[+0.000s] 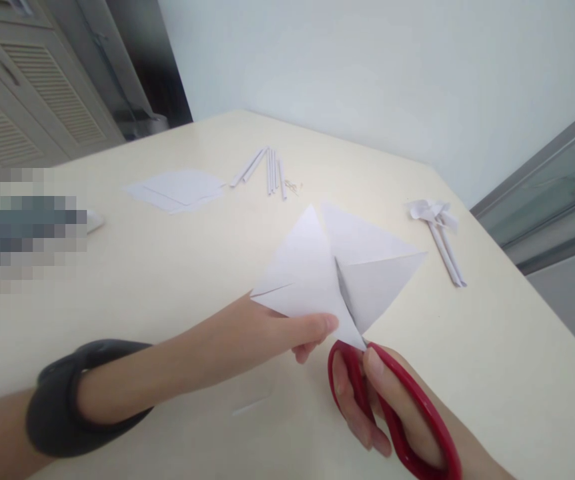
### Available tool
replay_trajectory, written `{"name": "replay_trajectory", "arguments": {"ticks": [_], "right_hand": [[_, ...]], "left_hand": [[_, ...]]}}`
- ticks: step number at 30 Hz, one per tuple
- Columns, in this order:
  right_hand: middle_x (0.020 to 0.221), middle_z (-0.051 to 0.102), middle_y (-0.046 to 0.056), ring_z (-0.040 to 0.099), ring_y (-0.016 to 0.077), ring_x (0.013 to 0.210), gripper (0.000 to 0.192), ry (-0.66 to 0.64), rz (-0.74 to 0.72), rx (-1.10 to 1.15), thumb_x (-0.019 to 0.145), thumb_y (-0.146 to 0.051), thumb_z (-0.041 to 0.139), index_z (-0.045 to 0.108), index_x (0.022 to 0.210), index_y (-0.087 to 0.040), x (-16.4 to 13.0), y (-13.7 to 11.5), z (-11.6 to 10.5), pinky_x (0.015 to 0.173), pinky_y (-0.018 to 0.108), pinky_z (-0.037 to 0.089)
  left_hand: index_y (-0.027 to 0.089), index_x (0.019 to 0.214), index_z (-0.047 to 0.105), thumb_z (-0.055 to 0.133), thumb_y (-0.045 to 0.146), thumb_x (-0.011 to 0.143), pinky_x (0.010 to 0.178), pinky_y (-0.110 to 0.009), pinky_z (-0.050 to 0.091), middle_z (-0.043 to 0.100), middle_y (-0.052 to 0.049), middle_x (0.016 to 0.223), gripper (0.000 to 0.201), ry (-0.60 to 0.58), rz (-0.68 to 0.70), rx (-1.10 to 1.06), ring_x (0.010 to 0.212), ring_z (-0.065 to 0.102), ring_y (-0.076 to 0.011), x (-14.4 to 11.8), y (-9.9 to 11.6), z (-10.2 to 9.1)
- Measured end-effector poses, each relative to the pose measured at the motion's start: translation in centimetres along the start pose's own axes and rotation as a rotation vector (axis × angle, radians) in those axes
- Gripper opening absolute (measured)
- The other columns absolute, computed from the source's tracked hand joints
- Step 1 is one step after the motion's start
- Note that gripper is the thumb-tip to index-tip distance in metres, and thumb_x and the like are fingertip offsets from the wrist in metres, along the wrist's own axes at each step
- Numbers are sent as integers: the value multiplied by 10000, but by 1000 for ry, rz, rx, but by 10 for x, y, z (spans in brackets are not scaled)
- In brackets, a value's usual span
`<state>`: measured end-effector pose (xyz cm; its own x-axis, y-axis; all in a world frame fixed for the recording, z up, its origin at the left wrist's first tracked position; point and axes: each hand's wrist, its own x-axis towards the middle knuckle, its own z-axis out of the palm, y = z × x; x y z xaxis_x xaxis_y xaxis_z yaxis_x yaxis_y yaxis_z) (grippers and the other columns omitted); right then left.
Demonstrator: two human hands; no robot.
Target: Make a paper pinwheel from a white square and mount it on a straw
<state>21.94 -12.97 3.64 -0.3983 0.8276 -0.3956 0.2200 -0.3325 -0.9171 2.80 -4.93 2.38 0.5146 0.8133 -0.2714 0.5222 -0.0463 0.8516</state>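
Left hand: fingers pinched together on the near edge of the folded paper, which it held above the bench.
Right hand: fingers clamped through the red scissors handles (blades hidden behind the paper's slit).
Far side: paper sheets, rolled paper sticks, a paper pinwheel.

My scissors have red handles, the folded paper is white, the table cream, my wristband black.
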Motion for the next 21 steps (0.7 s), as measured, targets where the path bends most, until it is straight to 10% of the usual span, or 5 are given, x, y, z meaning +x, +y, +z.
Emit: {"name": "replay_trajectory", "arguments": {"ticks": [21], "right_hand": [[558, 420, -19, 411, 124, 523, 633, 48, -203, 63, 912, -616, 195, 615, 914, -144, 16, 26, 8, 656, 291, 402]], "left_hand": [[197, 478, 498, 545, 497, 795, 618, -213, 378, 560, 82, 540, 439, -87, 12, -18, 583, 547, -105, -2, 10, 1]]}}
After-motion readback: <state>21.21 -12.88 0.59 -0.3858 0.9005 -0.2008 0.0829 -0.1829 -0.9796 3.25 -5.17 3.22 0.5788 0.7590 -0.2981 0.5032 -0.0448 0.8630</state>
